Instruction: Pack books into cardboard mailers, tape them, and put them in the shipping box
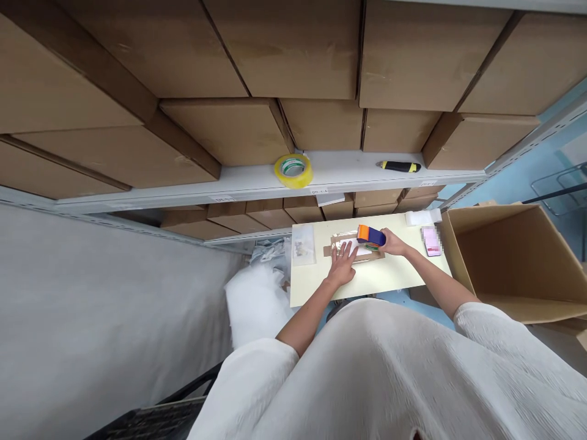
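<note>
My right hand (392, 242) is closed around an orange and dark blue tape dispenser (376, 236). The dispenser is over the right part of a flat piece of brown cardboard (378, 255) with a white sheet (360, 250) on top. Clear shiny tape (338, 238) shows along the cardboard's upper left. With fingers spread, my left hand (342, 266) lies flat on the left half of the white sheet and cardboard. Whether the tape is touching the cardboard under the dispenser is hidden.
The pale table (302, 287) holds a plastic bag (303, 244) at left and a phone (431, 241) at right. A large open carton (513, 244) stands to the right. On the shelf (339, 164) above lie a yellow tape roll (293, 170) and a utility knife (400, 166), before stacked boxes.
</note>
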A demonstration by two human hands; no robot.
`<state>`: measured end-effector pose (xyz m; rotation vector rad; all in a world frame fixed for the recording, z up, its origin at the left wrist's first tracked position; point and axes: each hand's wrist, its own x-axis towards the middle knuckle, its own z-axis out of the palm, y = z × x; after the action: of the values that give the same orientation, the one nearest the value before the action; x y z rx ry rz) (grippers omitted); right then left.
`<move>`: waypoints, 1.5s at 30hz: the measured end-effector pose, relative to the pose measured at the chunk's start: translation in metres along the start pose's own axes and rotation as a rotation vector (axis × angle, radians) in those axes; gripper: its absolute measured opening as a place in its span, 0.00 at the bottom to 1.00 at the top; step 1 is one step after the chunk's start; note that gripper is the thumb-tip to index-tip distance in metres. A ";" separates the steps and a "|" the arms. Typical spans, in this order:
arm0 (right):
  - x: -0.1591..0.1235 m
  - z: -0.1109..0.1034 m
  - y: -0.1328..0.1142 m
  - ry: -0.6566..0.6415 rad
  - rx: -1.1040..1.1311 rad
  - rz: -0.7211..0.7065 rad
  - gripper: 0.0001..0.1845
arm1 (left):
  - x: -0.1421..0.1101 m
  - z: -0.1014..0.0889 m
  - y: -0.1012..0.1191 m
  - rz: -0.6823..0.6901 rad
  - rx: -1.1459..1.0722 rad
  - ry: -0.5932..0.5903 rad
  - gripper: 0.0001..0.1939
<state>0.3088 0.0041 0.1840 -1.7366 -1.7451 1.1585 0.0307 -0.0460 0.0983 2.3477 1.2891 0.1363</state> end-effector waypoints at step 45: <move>-0.005 -0.013 -0.051 -0.187 -0.268 -0.203 0.18 | 0.034 -0.083 0.005 -0.544 -1.169 0.561 0.23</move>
<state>0.2887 0.0088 0.2325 -1.5867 -2.2200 1.0665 0.0293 0.0079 0.1698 0.9529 1.4419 1.0829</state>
